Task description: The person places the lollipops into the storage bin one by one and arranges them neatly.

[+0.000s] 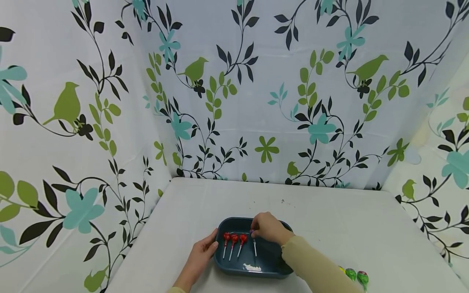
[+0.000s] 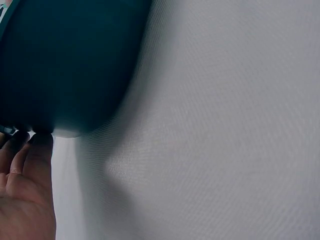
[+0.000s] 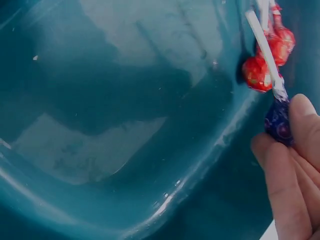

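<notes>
My right hand (image 1: 271,228) pinches a purple-wrapped lollipop (image 3: 278,121) by its candy end, above the dark teal tray (image 1: 271,260). Its white stick points towards the near side of the tray. Three red-wrapped lollipops (image 1: 234,237) lie in a row in the left part of the tray, sticks towards me. In the right wrist view, the red lollipops (image 3: 258,74) show just past the purple one. At the tray's left end, my left hand (image 1: 200,254) holds the rim. The left wrist view shows its fingertips (image 2: 37,142) against the tray's outer wall (image 2: 70,65).
Green-wrapped lollipops (image 1: 362,277) lie on the white table (image 1: 329,224) to the right, beside my right sleeve (image 1: 311,260), which partly covers a yellow one (image 1: 342,269). Patterned curtains (image 1: 238,101) hang behind the table and at both sides.
</notes>
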`<state>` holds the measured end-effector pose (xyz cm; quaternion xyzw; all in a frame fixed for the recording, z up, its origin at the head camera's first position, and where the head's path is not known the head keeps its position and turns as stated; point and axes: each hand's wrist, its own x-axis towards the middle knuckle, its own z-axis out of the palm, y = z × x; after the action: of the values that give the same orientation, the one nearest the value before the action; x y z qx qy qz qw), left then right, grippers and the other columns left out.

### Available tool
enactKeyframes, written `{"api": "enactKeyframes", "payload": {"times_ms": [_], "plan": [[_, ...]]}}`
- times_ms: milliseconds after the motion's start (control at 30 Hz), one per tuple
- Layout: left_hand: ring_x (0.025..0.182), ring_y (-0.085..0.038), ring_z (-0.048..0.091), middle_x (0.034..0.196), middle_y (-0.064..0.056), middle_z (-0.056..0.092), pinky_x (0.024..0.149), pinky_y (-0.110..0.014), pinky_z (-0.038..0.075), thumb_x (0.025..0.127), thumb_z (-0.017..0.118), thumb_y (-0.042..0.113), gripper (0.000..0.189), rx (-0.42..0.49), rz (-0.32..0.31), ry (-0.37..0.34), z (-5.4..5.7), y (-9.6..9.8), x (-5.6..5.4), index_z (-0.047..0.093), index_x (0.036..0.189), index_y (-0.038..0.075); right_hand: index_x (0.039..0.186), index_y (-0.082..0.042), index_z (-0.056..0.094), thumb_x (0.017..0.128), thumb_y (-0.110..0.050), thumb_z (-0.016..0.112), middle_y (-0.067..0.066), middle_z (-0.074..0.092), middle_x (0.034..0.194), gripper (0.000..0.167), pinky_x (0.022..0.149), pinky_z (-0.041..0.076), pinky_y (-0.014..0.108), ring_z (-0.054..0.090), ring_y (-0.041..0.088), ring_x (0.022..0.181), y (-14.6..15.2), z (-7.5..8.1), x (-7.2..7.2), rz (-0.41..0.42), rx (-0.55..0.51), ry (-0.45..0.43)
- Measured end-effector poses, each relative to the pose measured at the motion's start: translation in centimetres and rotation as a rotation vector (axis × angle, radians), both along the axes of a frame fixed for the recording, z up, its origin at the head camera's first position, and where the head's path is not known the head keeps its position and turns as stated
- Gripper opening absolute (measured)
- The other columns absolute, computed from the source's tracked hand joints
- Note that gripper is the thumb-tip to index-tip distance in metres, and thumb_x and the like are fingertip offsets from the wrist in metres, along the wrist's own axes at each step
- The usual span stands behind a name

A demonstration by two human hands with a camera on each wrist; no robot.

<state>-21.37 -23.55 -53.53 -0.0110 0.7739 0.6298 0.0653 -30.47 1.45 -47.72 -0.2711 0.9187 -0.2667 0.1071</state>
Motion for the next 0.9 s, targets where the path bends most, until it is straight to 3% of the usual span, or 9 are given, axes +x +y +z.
{"api": "enactKeyframes", "payload": {"times_ms": [333, 533, 900], "plan": [[0.149, -0.045, 0.033, 0.160, -0.025, 0.034, 0.111, -0.047, 0.048, 0.107, 0.053, 0.013, 0.052, 0.006, 0.002, -0.006, 0.1, -0.1, 0.0, 0.038, 0.154, -0.002, 0.077, -0.010, 0.073, 0.079, -0.014, 0.088, -0.003, 0.067, 0.072, 0.016, 0.060, 0.055, 0.027, 0.057, 0.009, 0.063, -1.5, -0.8, -0.1, 0.009, 0.175, -0.031], [0.148, -0.046, 0.034, 0.159, -0.026, 0.035, 0.110, -0.048, 0.048, 0.107, 0.054, 0.013, 0.052, 0.003, 0.004, 0.000, 0.0, 0.0, 0.0, 0.039, 0.154, -0.002, 0.075, -0.009, 0.072, 0.077, -0.012, 0.090, -0.002, 0.067, 0.070, 0.018, 0.059, 0.056, 0.027, 0.056, 0.009, 0.061, -1.8, -0.6, 0.6, 0.001, 0.193, -0.011], [0.149, -0.045, 0.034, 0.160, -0.025, 0.036, 0.112, -0.048, 0.046, 0.106, 0.053, 0.011, 0.051, -0.005, -0.004, 0.004, 0.1, 0.0, 0.0, 0.040, 0.153, -0.003, 0.080, -0.008, 0.072, 0.079, -0.012, 0.088, 0.000, 0.067, 0.073, 0.017, 0.062, 0.057, 0.028, 0.055, 0.011, 0.063, -2.2, -0.5, 0.6, -0.020, 0.207, -0.035]]}}
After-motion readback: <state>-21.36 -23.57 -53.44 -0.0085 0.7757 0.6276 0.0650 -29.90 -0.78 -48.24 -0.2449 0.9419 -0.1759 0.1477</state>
